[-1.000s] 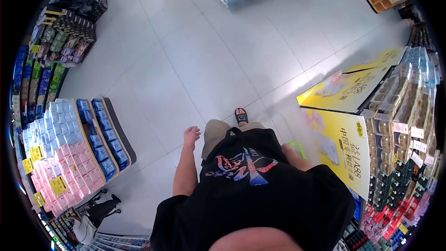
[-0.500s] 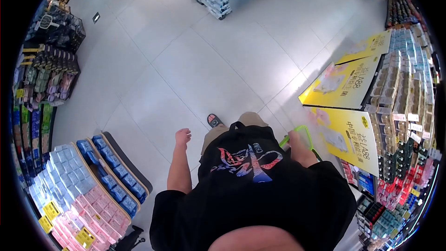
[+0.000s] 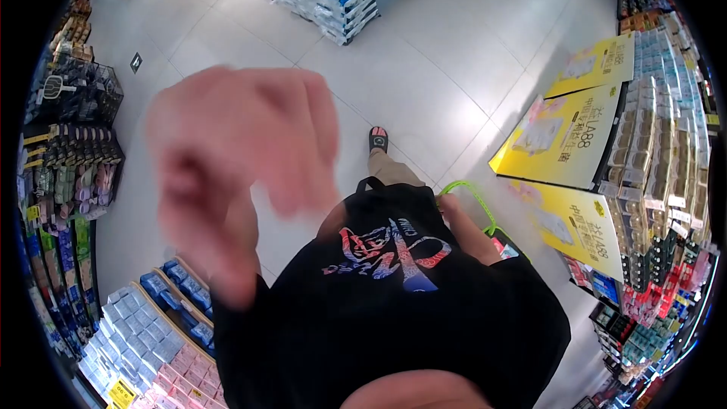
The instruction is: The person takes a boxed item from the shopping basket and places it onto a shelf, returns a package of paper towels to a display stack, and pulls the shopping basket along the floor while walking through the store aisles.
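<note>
Green handle [image 3: 478,196], judged light, stiff and smooth, is positioned beside the shirt [image 3: 394,326]; mid-loop grasping is advised. Closure of the right hand [image 3: 452,210] at its end cannot be told; left hand [image 3: 242,129] is raised, digits parted, nothing visibly held.

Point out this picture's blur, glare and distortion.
In the head view, the left hand looms large and blurred; in the same view, glare whitens the floor beside the yellow signs, goods at right bow with wide-angle distortion, and the corners are black.
</note>
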Motion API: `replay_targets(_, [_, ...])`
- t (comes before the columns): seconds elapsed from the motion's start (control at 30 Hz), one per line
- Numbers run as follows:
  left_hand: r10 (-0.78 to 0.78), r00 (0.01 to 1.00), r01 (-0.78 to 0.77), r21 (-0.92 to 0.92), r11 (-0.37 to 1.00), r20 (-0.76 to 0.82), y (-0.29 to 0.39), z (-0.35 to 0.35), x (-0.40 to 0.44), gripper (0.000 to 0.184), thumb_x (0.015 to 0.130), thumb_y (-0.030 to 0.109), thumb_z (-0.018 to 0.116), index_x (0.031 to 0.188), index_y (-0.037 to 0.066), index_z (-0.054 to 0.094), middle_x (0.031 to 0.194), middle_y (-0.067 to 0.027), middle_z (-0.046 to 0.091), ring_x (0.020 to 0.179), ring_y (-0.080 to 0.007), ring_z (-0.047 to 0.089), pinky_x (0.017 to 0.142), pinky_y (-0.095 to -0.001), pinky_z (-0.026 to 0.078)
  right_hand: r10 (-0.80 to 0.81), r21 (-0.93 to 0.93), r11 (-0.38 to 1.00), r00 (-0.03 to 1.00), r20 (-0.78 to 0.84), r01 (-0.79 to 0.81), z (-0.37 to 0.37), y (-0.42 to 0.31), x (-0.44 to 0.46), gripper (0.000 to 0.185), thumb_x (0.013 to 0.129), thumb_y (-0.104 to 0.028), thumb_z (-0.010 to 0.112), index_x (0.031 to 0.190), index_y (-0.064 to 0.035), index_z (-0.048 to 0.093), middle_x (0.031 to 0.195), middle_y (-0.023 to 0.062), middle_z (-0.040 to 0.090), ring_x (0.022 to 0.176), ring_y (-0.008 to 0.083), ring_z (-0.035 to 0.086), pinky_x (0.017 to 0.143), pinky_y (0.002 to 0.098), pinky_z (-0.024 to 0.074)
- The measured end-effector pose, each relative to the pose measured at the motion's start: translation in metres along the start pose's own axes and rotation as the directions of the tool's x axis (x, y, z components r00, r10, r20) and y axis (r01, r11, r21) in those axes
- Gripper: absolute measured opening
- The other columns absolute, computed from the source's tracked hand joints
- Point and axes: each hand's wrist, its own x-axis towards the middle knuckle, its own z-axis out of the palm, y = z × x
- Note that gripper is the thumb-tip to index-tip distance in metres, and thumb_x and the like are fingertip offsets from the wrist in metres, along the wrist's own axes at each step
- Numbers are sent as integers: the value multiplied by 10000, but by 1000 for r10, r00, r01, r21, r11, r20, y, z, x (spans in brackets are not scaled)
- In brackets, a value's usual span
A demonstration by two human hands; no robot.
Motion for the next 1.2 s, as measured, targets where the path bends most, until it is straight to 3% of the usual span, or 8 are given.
replay_targets(0.1, [48,991,-18,-237,971,121,-1,-19,48,339,851,289,571,1079,45,516,697,-8,525,624,-138,482,607,-269,440,-47,-36,998,999,-17,46,15,-33,25,173,750,-133,600,765,40,594,691,135,588,607,234,578,495,379,456])
replay_targets(0.17, [48,987,8,-350,937,152,-17,-33,62,319,847,278,575,1058,45,524,711,-12,533,637,-137,489,612,-272,446,-354,-633,663,912,206,400,23,-22,79,352,743,-279,614,787,71,630,738,193,636,747,275,632,620,397,484])
replay_targets(0.23, [48,984,34,-441,897,174,-37,-52,76,298,843,266,579,1037,44,533,724,-17,541,650,-136,497,616,-274,452,-343,-452,814,930,130,363,27,-42,75,374,764,-349,539,825,7,634,830,236,629,849,402,599,705,436,473])
replay_targets(0.63, [107,937,175,-712,680,333,-130,-169,131,182,822,196,605,911,39,582,804,-43,588,730,-130,543,644,-290,491,63,221,968,965,254,-121,52,-141,32,231,732,-98,615,931,18,618,844,105,638,773,217,623,653,346,502])
replay_targets(0.8, [191,893,255,-806,534,408,-161,-231,132,138,813,166,616,859,37,603,837,-54,608,763,-128,562,655,-297,506,106,354,930,994,4,-101,78,-151,32,192,740,-68,582,914,4,624,787,107,651,710,231,639,588,337,517])
replay_targets(0.83, [208,881,279,-823,495,424,-164,-244,131,130,811,161,618,848,37,607,844,-57,612,769,-127,566,657,-298,510,-314,127,943,948,46,307,88,-87,83,168,735,-77,585,880,4,614,758,115,642,691,238,636,569,363,507])
replay_targets(0.87, [226,868,304,-835,459,441,-166,-258,130,122,809,155,620,838,36,611,850,-59,616,776,-127,570,660,-299,513,137,423,901,988,-65,-97,96,-140,40,191,721,-73,570,880,26,602,741,148,629,697,224,632,583,372,501])
replay_targets(1.2, [441,757,457,-873,170,482,-186,-364,112,87,791,96,642,732,33,652,917,-81,655,842,-122,609,683,-313,545,317,371,927,663,-678,-63,162,-170,-3,354,691,-144,580,988,50,578,911,237,615,889,354,597,761,417,456])
